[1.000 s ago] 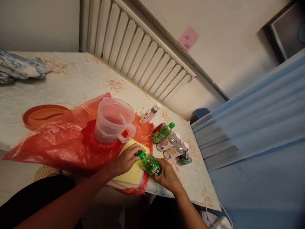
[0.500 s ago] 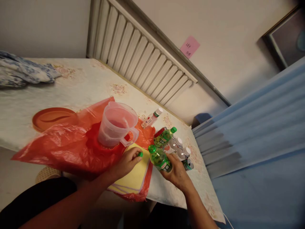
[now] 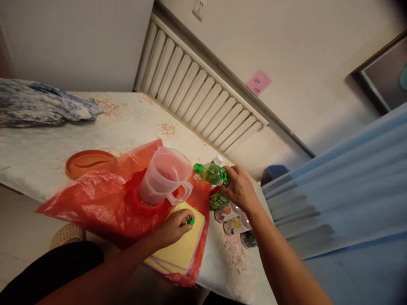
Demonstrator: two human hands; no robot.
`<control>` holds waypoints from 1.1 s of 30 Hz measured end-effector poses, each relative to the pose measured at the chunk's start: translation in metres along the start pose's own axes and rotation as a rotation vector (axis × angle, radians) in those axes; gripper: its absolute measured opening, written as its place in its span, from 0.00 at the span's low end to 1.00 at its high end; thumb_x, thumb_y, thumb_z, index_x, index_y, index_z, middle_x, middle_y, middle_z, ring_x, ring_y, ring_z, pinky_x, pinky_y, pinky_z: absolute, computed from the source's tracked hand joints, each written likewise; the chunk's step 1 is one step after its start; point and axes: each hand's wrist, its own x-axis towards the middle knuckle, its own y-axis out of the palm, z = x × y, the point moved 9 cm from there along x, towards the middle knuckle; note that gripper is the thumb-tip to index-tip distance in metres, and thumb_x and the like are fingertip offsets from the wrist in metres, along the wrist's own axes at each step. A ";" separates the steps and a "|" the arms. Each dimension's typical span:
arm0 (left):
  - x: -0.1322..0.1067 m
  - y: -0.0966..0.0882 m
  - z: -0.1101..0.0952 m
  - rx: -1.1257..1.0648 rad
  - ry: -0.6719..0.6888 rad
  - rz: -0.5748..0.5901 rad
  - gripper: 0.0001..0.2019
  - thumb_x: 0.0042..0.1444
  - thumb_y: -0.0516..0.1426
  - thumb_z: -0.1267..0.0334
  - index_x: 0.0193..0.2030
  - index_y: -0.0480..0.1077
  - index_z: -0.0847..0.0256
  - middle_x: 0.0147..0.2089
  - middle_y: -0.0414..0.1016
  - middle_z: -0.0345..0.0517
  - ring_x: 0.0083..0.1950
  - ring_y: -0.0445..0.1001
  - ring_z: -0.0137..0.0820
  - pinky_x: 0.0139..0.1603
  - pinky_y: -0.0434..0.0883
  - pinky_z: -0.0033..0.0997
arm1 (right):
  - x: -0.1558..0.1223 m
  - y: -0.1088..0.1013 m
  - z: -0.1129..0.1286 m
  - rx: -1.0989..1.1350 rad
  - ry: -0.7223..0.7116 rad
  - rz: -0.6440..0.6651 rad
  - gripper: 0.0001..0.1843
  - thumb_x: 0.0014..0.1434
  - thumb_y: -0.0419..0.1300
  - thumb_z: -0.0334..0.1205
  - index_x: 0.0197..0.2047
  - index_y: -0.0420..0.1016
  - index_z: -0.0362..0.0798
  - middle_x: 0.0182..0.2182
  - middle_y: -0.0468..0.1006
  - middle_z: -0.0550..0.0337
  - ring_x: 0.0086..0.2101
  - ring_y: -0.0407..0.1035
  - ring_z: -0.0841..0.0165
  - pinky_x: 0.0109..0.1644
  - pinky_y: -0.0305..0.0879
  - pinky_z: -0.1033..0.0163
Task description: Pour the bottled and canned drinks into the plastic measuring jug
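My right hand (image 3: 241,189) grips a small green drink bottle (image 3: 212,173), uncapped and tilted on its side with the mouth pointing at the rim of a clear plastic pitcher (image 3: 165,176). The pitcher stands on a red plastic bag (image 3: 95,199) and holds a little liquid. My left hand (image 3: 174,227) pinches the green cap (image 3: 190,221) above a stack of yellow sheets (image 3: 181,248). Under my right hand, several more small bottles (image 3: 233,224) lie on the table.
The table (image 3: 47,152) has a floral cloth; an orange lid or dish (image 3: 89,162) lies left of the bag. A blue patterned cloth (image 3: 41,108) sits far left. A radiator (image 3: 203,97) runs along the wall; a blue curtain (image 3: 343,182) hangs at right.
My right hand lifted the opened bottle up and left, tilting it toward the pitcher. My left hand kept the cap and stayed over the yellow sheets. The camera view shifted.
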 end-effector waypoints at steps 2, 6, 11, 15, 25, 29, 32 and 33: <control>-0.001 -0.001 -0.002 0.011 -0.010 0.005 0.11 0.50 0.54 0.66 0.41 0.69 0.60 0.27 0.57 0.33 0.30 0.59 0.28 0.32 0.58 0.27 | 0.012 -0.003 0.005 -0.072 -0.035 -0.008 0.30 0.51 0.62 0.32 0.59 0.71 0.46 0.46 0.73 0.47 0.45 0.67 0.56 0.50 0.66 0.53; 0.000 -0.001 -0.004 0.016 0.004 0.008 0.11 0.50 0.54 0.66 0.41 0.69 0.60 0.29 0.60 0.34 0.31 0.60 0.28 0.32 0.58 0.27 | 0.029 -0.007 0.011 -0.182 -0.091 -0.013 0.30 0.51 0.61 0.28 0.59 0.71 0.46 0.48 0.72 0.46 0.47 0.65 0.55 0.53 0.63 0.52; 0.001 0.000 0.001 0.024 0.014 -0.014 0.10 0.49 0.55 0.67 0.40 0.69 0.59 0.31 0.63 0.36 0.33 0.62 0.28 0.33 0.59 0.27 | 0.042 -0.011 0.020 -0.258 -0.176 -0.047 0.30 0.51 0.60 0.27 0.58 0.71 0.48 0.47 0.71 0.46 0.47 0.62 0.53 0.53 0.61 0.51; 0.000 0.000 0.003 0.019 -0.009 -0.007 0.11 0.48 0.55 0.67 0.41 0.69 0.59 0.31 0.64 0.36 0.32 0.62 0.28 0.33 0.60 0.27 | 0.049 -0.014 0.029 -0.310 -0.228 -0.043 0.29 0.52 0.58 0.26 0.58 0.72 0.48 0.47 0.71 0.46 0.47 0.61 0.54 0.54 0.60 0.50; 0.001 0.001 0.003 0.000 0.004 -0.004 0.10 0.48 0.55 0.67 0.39 0.69 0.59 0.31 0.65 0.37 0.33 0.63 0.29 0.33 0.61 0.27 | 0.061 -0.028 0.056 -0.367 -0.383 -0.108 0.26 0.56 0.55 0.25 0.58 0.71 0.49 0.49 0.68 0.47 0.52 0.57 0.53 0.67 0.49 0.39; 0.000 0.000 0.003 0.016 0.013 -0.012 0.10 0.48 0.55 0.69 0.40 0.69 0.59 0.32 0.66 0.37 0.33 0.64 0.29 0.33 0.62 0.27 | 0.063 -0.033 0.068 -0.374 -0.423 -0.129 0.25 0.59 0.53 0.24 0.57 0.71 0.50 0.49 0.68 0.49 0.53 0.57 0.54 0.69 0.47 0.37; -0.001 -0.001 -0.001 0.027 0.012 -0.010 0.11 0.48 0.55 0.69 0.40 0.69 0.59 0.32 0.66 0.37 0.33 0.63 0.29 0.33 0.62 0.27 | 0.065 -0.036 0.078 -0.398 -0.451 -0.137 0.22 0.61 0.51 0.24 0.56 0.72 0.49 0.47 0.68 0.50 0.53 0.58 0.55 0.70 0.47 0.37; -0.001 -0.002 -0.003 0.027 0.011 -0.008 0.11 0.48 0.55 0.68 0.40 0.69 0.59 0.32 0.66 0.37 0.33 0.63 0.29 0.33 0.62 0.27 | 0.066 -0.036 0.080 -0.401 -0.460 -0.135 0.22 0.61 0.51 0.24 0.55 0.72 0.49 0.47 0.68 0.50 0.53 0.58 0.55 0.70 0.47 0.37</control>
